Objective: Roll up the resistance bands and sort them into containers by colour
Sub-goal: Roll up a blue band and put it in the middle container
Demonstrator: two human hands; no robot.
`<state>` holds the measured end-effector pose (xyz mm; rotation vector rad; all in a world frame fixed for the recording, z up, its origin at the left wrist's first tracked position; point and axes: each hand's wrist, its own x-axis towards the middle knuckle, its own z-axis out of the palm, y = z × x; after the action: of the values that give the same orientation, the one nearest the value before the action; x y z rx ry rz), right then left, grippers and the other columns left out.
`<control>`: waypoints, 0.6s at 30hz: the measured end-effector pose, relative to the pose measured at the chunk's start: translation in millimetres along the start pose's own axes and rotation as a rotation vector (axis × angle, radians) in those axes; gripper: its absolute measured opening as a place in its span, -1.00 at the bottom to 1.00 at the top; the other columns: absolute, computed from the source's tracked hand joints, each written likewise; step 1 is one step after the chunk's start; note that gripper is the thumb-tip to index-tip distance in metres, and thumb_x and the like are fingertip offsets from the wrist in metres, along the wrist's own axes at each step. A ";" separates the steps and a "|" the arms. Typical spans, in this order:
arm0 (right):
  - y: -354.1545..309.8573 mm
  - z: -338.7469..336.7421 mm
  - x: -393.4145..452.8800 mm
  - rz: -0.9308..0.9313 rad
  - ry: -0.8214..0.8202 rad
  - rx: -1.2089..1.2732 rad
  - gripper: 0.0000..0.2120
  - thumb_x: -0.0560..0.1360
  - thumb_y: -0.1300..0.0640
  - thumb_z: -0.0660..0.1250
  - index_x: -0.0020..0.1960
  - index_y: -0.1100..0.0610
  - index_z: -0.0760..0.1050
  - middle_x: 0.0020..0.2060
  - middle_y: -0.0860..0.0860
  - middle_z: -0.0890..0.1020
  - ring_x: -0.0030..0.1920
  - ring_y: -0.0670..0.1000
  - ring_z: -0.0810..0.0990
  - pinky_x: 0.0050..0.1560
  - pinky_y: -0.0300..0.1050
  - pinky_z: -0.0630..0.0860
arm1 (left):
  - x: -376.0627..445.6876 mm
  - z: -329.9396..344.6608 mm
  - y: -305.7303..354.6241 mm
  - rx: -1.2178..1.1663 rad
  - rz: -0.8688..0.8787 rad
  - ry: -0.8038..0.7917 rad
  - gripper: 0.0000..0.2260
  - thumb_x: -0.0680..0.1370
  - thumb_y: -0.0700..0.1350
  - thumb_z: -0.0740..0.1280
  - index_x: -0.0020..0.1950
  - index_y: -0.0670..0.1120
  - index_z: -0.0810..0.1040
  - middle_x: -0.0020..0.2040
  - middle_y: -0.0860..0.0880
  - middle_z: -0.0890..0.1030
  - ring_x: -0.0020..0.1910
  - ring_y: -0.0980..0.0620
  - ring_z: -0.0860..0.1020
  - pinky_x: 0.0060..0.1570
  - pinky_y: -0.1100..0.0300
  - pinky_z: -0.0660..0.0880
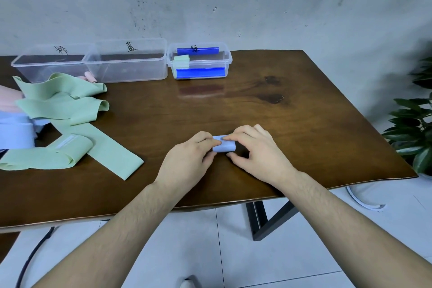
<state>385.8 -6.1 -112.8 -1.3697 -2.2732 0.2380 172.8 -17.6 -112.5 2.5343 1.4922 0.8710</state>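
Observation:
A light blue band (223, 145), rolled into a small tight roll, lies on the wooden table (304, 124) near its front edge. My left hand (187, 159) grips its left end and my right hand (254, 152) grips its right end, fingers curled over the top. Unrolled green bands (70, 112) sprawl at the left, with light blue bands (16, 133) and pink bands (7, 98) beside them at the left edge. Three clear containers stand at the back: the left container (46, 63), the middle container (127, 61), and the right container (198, 61), which holds a green roll (181, 61).
A small pink roll (90, 76) lies in front of the left and middle containers. The right container has blue clips on its sides. A potted plant (416, 124) stands past the table's right edge. A black cable (35, 252) hangs below the front edge.

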 end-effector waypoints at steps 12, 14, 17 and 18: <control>3.4 0.4 9.8 0.011 0.010 -0.018 -0.72 0.58 -0.02 0.35 0.29 -0.08 0.58 0.10 -0.19 0.54 0.07 -0.10 0.38 0.15 0.01 0.43 | 8.1 3.5 -5.1 0.022 -0.010 -0.032 -0.79 0.55 -0.12 0.40 0.19 -0.02 0.62 0.10 0.10 0.57 -0.29 0.04 0.56 -0.43 0.26 0.35; 2.8 -0.2 10.4 0.002 0.002 -0.029 -0.69 0.58 -0.03 0.35 0.32 -0.09 0.55 0.13 -0.19 0.52 0.07 -0.11 0.37 0.15 -0.02 0.43 | 11.4 3.6 -6.7 0.023 -0.024 -0.045 -0.76 0.58 -0.08 0.37 0.24 0.00 0.61 0.14 0.12 0.57 -0.21 0.05 0.59 -0.37 0.27 0.38; 3.4 -0.7 11.9 -0.006 -0.011 -0.026 -0.71 0.57 -0.01 0.35 0.29 -0.12 0.53 0.15 -0.20 0.52 0.08 -0.13 0.38 0.14 -0.03 0.42 | 15.4 4.2 -8.7 0.009 -0.057 -0.066 -0.75 0.61 -0.04 0.32 0.28 0.03 0.58 0.17 0.15 0.55 -0.11 0.08 0.59 -0.30 0.33 0.39; 3.4 -0.8 13.3 -0.004 -0.013 -0.025 -0.74 0.58 -0.01 0.35 0.27 -0.12 0.54 0.14 -0.20 0.53 0.07 -0.13 0.38 0.14 -0.02 0.43 | 16.2 4.4 -9.1 0.003 -0.066 -0.067 -0.75 0.61 -0.03 0.31 0.29 0.04 0.58 0.17 0.16 0.55 -0.10 0.08 0.59 -0.31 0.35 0.37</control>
<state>383.6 7.1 -109.3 -1.3801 -2.2963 0.2189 173.8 1.4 -112.3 2.4752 1.5483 0.7675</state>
